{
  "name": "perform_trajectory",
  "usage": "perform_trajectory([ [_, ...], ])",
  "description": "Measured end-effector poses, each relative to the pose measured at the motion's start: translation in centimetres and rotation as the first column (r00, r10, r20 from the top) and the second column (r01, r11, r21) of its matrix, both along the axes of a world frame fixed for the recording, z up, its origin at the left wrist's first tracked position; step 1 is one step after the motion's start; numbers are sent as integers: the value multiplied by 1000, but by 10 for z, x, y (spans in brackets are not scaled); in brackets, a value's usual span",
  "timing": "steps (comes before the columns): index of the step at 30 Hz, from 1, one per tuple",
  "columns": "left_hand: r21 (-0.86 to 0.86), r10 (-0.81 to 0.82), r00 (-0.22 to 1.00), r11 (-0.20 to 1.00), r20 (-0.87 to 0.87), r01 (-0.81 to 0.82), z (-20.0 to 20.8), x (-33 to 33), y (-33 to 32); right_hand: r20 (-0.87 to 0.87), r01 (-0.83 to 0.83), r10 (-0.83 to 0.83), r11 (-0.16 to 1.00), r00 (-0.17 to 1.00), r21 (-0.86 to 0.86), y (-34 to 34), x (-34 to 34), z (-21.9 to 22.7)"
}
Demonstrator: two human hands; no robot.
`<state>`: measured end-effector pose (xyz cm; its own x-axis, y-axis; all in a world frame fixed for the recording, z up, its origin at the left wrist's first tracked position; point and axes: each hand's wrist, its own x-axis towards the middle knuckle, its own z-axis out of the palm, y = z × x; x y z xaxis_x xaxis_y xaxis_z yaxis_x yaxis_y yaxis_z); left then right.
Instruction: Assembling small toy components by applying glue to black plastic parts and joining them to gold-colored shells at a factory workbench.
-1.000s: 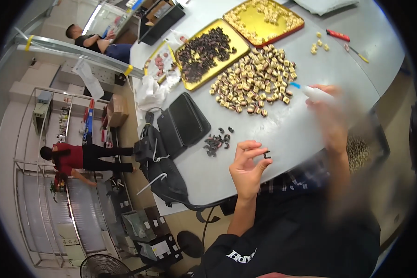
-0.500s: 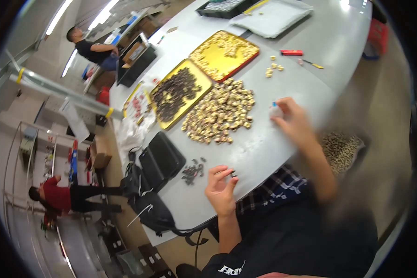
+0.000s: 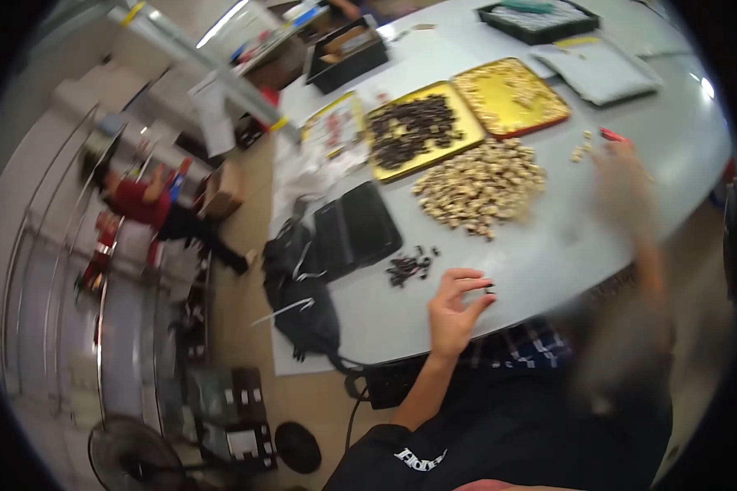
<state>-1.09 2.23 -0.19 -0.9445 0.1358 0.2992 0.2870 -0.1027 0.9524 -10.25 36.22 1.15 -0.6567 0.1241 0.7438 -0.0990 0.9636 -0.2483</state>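
My left hand (image 3: 452, 315) pinches a small black piece (image 3: 490, 288) between thumb and forefinger, above the near edge of the grey table. My right hand (image 3: 622, 176) is smeared by motion and reaches out over the right part of the table. A red bar-shaped thing (image 3: 612, 135) shows just beyond its fingertips; whether they touch it I cannot make out. Left of that hand lie several small cream-coloured pieces (image 3: 581, 147). A big heap of cream-and-dark pieces (image 3: 479, 188) fills the middle. Small black parts (image 3: 411, 267) lie loose to the left of my left hand.
Beyond the heap stand a yellow tray of dark pieces (image 3: 415, 131) and a red-rimmed yellow tray (image 3: 512, 96). An open black case (image 3: 356, 229) and black bag (image 3: 299, 303) lie left. Dark bins and a pale tray (image 3: 598, 69) sit farther back. A person in red stands away left.
The view has swung left. My right hand has moved farther out, toward the red thing; the small blue-tipped bottle it held is no longer visible. My left hand keeps its pinch.
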Motion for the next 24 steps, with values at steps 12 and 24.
perform_trajectory([
  [12, -20, -21, 1000, 1000, -21, 21, 8, 4, 4, 389, -33, 41, 999, 920, -26, 44, -18, -7],
  [24, -25, 63, 997, 998, -38, -64, 5, 1, 1, -264, -459, 650, 148, 713, -876, -130, 119, 26],
])
